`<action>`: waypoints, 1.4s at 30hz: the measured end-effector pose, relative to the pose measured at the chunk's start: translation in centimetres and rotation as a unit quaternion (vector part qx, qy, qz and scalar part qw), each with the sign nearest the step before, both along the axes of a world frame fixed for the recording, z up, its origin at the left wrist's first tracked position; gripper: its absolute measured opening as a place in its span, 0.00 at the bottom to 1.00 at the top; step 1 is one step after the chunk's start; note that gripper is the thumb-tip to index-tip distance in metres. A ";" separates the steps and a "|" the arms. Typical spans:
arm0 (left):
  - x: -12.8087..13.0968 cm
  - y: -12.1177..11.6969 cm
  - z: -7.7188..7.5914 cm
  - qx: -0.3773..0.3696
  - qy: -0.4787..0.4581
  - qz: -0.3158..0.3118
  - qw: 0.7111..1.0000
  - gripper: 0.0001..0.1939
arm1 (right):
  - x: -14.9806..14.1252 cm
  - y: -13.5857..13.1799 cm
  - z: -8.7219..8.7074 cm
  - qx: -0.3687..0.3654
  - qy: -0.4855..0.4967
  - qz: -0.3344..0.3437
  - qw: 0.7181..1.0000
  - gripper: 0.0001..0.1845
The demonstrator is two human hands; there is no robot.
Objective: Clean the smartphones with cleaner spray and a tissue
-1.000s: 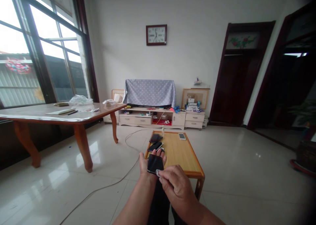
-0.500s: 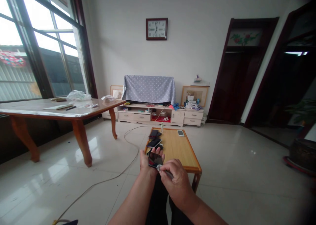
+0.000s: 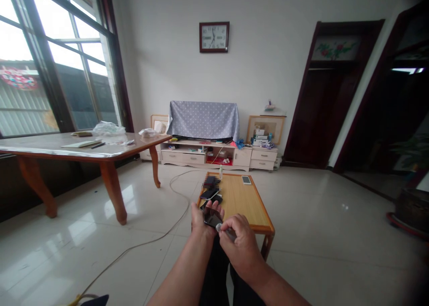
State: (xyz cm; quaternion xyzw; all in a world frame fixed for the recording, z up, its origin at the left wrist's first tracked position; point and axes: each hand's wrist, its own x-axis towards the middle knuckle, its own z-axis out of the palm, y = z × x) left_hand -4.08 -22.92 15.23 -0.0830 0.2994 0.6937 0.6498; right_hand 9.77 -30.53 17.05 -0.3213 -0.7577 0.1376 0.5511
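1. Black smartphone [image 3: 212, 217] sits tilted in the left hand [image 3: 201, 221], its long axis slanting from upper left down to lower right, fingers curled up around the far edge.
2. Right hand [image 3: 241, 244] comes in nearest the phone's lower right end, pinching a small pale-tipped tool [image 3: 224, 230] right at that edge. Hands close together, both busy on the phone.
3. Just beyond, on the wooden bench [image 3: 238, 205]: three dark phones [image 3: 209, 193] near the left edge, one pale phone [image 3: 246, 180] at the far edge, one small bottle [image 3: 220, 172].
4. Out left, a pale cable [image 3: 181, 194] curls across the tile floor [image 3: 100, 261].
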 end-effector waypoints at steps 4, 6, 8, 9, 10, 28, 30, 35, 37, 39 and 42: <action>1.1 -0.3 -0.1 0.002 0.005 -0.024 1.000 0.31 | -0.6 -0.5 0.8 0.012 -0.005 0.002 1.000 0.12; 1.1 -0.5 -0.1 0.004 0.007 -0.027 1.000 0.31 | -0.5 -0.7 0.8 0.013 -0.009 0.002 1.000 0.12; 0.7 -0.7 0.0 0.003 0.009 -0.018 1.000 0.31 | -0.1 -0.7 0.5 0.007 -0.011 0.000 1.000 0.12; 0.6 -0.8 0.1 0.002 0.010 -0.013 1.000 0.32 | 0.0 -0.7 0.2 0.003 -0.012 -0.003 1.000 0.11; 0.4 -0.8 0.1 0.000 0.011 -0.009 1.000 0.32 | 0.2 -0.7 0.1 0.000 -0.012 -0.006 1.000 0.11; 1.6 -0.3 -0.3 0.004 0.037 -0.029 0.999 0.30 | 0.0 -0.9 0.9 -0.004 0.025 0.002 1.000 0.13; 1.9 -0.4 -0.2 0.007 0.033 -0.041 0.999 0.29 | 0.0 -1.0 1.2 0.002 0.025 0.015 1.000 0.14; 1.1 -0.8 0.1 0.005 0.027 -0.010 1.000 0.30 | 0.8 -0.9 0.0 -0.010 0.027 -0.005 1.000 0.13; 1.1 -0.8 0.0 -0.001 0.032 -0.004 0.999 0.29 | 0.7 -1.0 -0.1 -0.013 0.033 -0.007 0.999 0.13; 1.6 -0.6 -0.3 -0.007 0.038 -0.011 0.999 0.28 | 0.4 -1.0 0.5 -0.010 0.037 0.002 0.999 0.13; 2.3 -0.4 -0.6 -0.010 0.039 -0.034 0.999 0.26 | 0.1 -1.2 1.3 -0.007 0.042 0.016 0.999 0.14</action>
